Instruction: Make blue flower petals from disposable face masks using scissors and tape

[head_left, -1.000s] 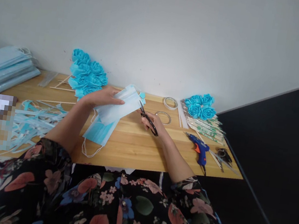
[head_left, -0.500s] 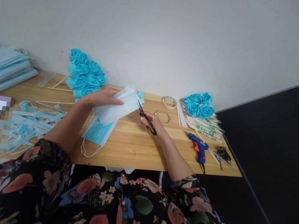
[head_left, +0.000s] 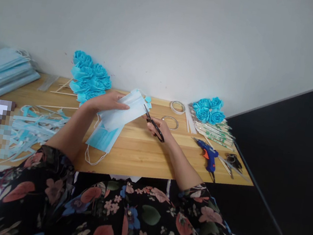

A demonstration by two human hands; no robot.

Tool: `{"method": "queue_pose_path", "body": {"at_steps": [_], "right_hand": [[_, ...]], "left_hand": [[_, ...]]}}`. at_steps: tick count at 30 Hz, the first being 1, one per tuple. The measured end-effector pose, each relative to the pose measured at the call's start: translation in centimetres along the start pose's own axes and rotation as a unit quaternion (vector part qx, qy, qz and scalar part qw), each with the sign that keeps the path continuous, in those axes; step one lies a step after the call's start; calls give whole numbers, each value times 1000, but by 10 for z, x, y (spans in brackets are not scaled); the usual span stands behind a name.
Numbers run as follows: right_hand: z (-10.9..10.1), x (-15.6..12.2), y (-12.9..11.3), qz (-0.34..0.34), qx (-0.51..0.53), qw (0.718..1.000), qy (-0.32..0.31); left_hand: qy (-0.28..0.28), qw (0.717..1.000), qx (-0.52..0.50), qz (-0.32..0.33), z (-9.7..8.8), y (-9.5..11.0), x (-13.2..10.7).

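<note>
My left hand (head_left: 108, 101) pinches a pale blue sheet of face-mask fabric (head_left: 129, 112), its thumb lying on top. In my right hand (head_left: 157, 127) is a pair of black-handled scissors (head_left: 156, 130), the blades pointing up and left at the sheet's right edge. Whether the blades touch the fabric I cannot tell. Under the sheet, a blue face mask (head_left: 103, 138) with white ear loops lies on the wooden table (head_left: 139, 154). Small blue pieces (head_left: 147, 99) show behind the sheet's far corner.
Blue fabric flowers stand at left (head_left: 90, 78) and right (head_left: 209, 109). Mask scraps (head_left: 34, 126) lie left, by stacked masks (head_left: 1, 69). Right are tape rolls (head_left: 177, 107), wrapped sticks (head_left: 216, 132) and a blue glue gun (head_left: 208, 152). A wall (head_left: 168, 37) rises behind the table.
</note>
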State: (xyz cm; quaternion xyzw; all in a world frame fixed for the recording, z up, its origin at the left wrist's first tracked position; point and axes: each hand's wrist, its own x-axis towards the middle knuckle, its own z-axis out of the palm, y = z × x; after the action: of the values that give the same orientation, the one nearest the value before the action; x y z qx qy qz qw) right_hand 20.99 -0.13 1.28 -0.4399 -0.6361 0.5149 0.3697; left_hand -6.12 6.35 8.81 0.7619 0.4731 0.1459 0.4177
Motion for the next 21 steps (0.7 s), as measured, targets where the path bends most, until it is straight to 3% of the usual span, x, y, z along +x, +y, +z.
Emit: {"method": "queue_pose_path", "body": {"at_steps": [21], "right_hand": [[2,1,4,26,-5,999,30]], "left_hand": [[0,1000,22,2,-2,-7,4]]}}
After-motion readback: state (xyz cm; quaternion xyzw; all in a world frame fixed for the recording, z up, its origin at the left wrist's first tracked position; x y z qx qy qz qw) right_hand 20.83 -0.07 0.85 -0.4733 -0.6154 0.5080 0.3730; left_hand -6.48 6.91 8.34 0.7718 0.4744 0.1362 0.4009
